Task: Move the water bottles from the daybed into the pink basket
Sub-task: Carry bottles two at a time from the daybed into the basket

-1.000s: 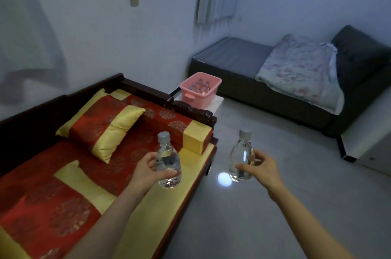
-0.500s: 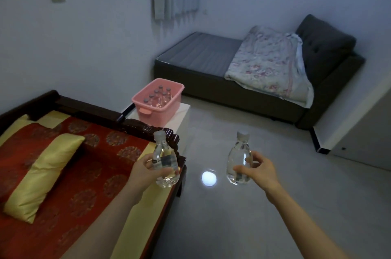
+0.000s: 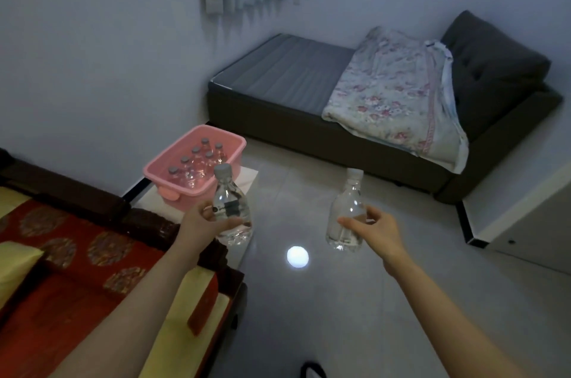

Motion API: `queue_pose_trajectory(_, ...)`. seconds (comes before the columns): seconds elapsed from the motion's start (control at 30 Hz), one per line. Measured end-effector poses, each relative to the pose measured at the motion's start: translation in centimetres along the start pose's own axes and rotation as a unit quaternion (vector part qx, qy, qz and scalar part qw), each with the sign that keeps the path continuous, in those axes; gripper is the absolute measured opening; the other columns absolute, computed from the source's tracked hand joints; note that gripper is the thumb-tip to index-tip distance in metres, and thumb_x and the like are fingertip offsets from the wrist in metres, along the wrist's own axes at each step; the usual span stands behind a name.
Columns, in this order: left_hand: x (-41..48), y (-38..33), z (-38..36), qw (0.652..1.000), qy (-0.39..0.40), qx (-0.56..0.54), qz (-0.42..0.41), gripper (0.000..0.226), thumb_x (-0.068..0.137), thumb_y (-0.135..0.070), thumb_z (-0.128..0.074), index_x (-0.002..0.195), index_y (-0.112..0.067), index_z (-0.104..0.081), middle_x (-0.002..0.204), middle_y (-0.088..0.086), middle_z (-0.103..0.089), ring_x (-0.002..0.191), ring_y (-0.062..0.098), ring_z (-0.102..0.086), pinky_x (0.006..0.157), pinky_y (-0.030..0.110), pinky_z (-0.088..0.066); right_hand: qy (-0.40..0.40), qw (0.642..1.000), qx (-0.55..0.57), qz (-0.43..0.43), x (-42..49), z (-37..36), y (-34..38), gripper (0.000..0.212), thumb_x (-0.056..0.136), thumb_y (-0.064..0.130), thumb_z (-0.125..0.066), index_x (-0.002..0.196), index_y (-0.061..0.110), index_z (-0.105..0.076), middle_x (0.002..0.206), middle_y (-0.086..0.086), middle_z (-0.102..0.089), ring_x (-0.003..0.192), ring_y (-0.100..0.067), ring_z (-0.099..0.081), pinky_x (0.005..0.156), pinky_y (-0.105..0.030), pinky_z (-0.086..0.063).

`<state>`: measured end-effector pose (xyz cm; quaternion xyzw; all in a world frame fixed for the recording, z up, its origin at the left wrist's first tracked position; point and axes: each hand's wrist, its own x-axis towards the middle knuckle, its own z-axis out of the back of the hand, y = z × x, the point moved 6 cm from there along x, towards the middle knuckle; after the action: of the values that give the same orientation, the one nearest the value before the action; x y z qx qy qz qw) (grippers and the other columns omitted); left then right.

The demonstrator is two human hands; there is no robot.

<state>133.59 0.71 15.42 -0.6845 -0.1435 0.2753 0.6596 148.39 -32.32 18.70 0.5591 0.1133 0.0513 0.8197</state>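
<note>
The left hand and right hand each grip an upright water bottle by its body, caps up for lowering, short of the pink basket on the desk's near edge beside the daybed.

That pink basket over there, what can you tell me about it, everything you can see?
The pink basket is a rectangular tub of what looks like smooth plastic, with rounded corners, a rolled rim and a small grip at its near end. It sits upright and open-topped on a low white stand just past the end of the daybed, near the wall. Inside stand at least six clear bottles with grey caps, upright and close together. Neither hand touches it; the bottle in the left hand overlaps its near corner in the view.
</note>
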Motion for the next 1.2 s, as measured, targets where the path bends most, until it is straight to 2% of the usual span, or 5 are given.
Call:
queue_pose_trajectory(0.47, 12.9, -0.6, 2.8, 0.971, -0.237, 0.010, 0.026, 0.061, 0.052, -0.013, -0.092, 0.105, -0.017, -0.063, 0.102, 0.005, -0.070, 0.093, 0.019, -0.067, 0.081, 0.033, -0.055, 0.192, 0.980, -0.029, 0.045, 26.6, -9.8, 6.6, 0.032, 0.066, 0.034, -0.084, 0.089, 0.033, -0.063, 0.085, 0.006, -0.069, 0.077, -0.009, -0.067, 0.053, -0.013, -0.046)
queue_pose_trajectory(0.6, 16.1, 0.1, 5.8, 0.955, -0.296, 0.005, 0.034, 0.060, 0.052, -0.015, -0.092, 0.105, -0.019, -0.062, 0.100, 0.000, -0.069, 0.087, 0.011, -0.066, 0.068, 0.021, -0.048, 0.223, 0.973, -0.035, 0.053, 31.2, -15.4, 7.7, 0.032, 0.065, 0.033, -0.085, 0.090, 0.027, -0.065, 0.085, 0.000, -0.070, 0.077, -0.013, -0.067, 0.055, -0.016, -0.047)
queue_pose_trajectory(0.83, 25.6, 0.9, 9.8, 0.948, -0.315, -0.010, 0.043, 0.079, 0.033, -0.024, -0.094, 0.105, -0.019, -0.061, 0.094, -0.001, -0.073, 0.080, 0.008, -0.071, 0.071, 0.024, -0.054, 0.269, 0.960, -0.047, 0.056, 38.9, -26.0, 10.2, 0.032, 0.065, 0.026, -0.085, 0.090, 0.024, -0.065, 0.089, -0.001, -0.069, 0.081, -0.017, -0.068, 0.060, -0.023, -0.053)
queue_pose_trajectory(0.97, 29.6, 1.2, 11.1, 0.943, -0.329, -0.013, 0.043, 0.082, 0.038, -0.016, -0.096, 0.111, -0.015, -0.057, 0.107, 0.007, -0.070, 0.095, 0.022, -0.069, 0.085, 0.039, -0.055, 0.297, 0.952, -0.049, 0.051, 42.3, -30.4, 11.5, 0.036, 0.067, 0.022, -0.084, 0.096, 0.023, -0.063, 0.094, 0.000, -0.067, 0.083, -0.013, -0.066, 0.059, -0.019, -0.048)
queue_pose_trajectory(1.2, 34.0, 3.8, 12.6, 0.931, -0.357, -0.009, 0.073, 0.079, 0.050, -0.008, -0.093, 0.115, -0.010, -0.048, 0.104, 0.008, -0.066, 0.095, 0.024, -0.067, 0.081, 0.039, -0.055, 0.335, 0.936, -0.080, 0.067, 46.7, -37.3, 11.7, 0.042, 0.067, 0.015, -0.083, 0.092, 0.031, -0.053, 0.096, 0.006, -0.062, 0.084, -0.009, -0.061, 0.064, -0.022, -0.048)
